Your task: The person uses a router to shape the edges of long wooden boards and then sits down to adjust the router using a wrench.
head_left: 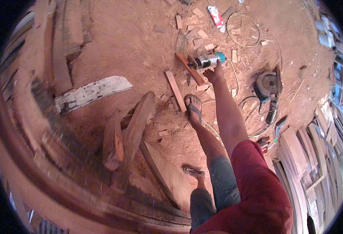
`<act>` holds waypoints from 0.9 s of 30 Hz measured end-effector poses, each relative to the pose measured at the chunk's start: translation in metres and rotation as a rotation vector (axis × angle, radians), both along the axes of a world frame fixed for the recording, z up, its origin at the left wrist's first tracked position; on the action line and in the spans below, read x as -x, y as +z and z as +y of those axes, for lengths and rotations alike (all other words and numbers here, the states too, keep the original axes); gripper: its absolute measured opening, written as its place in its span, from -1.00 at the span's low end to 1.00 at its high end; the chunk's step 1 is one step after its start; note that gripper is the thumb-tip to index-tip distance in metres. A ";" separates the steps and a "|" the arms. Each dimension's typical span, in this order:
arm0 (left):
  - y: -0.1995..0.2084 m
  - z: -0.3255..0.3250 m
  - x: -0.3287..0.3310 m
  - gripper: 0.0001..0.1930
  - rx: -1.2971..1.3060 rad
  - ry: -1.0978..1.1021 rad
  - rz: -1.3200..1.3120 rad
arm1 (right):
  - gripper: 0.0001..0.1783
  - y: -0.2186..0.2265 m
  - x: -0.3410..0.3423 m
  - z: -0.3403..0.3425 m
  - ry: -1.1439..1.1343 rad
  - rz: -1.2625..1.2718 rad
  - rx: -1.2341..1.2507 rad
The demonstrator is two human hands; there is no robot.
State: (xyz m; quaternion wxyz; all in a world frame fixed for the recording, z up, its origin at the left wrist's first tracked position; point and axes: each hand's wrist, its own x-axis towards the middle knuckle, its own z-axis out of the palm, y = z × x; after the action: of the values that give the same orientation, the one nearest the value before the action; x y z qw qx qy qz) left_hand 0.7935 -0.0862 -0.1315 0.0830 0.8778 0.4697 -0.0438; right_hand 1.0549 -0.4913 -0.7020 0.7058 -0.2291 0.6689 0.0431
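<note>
My right hand (214, 74), at the end of a maroon sleeve, reaches out beside a small power tool, which looks like a trim router (208, 60). The tool has a silver body, a teal end and a black base. It lies on its side, its base against a reddish-brown wood strip (190, 68). My fingers are spread and not wrapped around it; one fingertip overlaps the teal end, and I cannot tell if it touches. A second, paler wood strip (175, 91) lies nearer, beside my sandaled foot (193, 108). My left hand is out of view.
Wood offcuts (198, 37) and a looping cord (237, 78) cover the dirt floor. A dark circular-saw-like tool (268, 85) sits to the right. Stacked boards (307, 156) stand at lower right. Rough logs (134, 128) and a whitish plank (95, 91) lie left.
</note>
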 end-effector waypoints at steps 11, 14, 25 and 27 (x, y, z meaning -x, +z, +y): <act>-0.032 0.015 -0.012 0.27 -0.032 0.011 0.120 | -0.53 -0.058 -0.020 -0.003 -0.221 -0.434 -0.069; -0.004 0.022 0.013 0.28 -0.055 0.017 0.085 | -0.58 0.003 -0.001 0.026 -0.220 -0.574 -0.065; 0.076 0.046 0.013 0.19 0.084 -0.504 -0.048 | -0.44 0.365 0.163 0.084 -0.120 -0.677 -0.113; 0.087 0.052 0.016 0.11 0.157 -0.528 -0.145 | -0.43 0.414 0.199 0.081 -0.014 -0.834 -0.027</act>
State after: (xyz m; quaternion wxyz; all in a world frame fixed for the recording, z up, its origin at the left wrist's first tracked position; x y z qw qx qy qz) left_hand 0.7775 -0.0346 -0.0442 0.1697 0.9615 0.2127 -0.0371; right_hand 0.8558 -0.4105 -0.2881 0.9195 -0.2130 0.3265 -0.0494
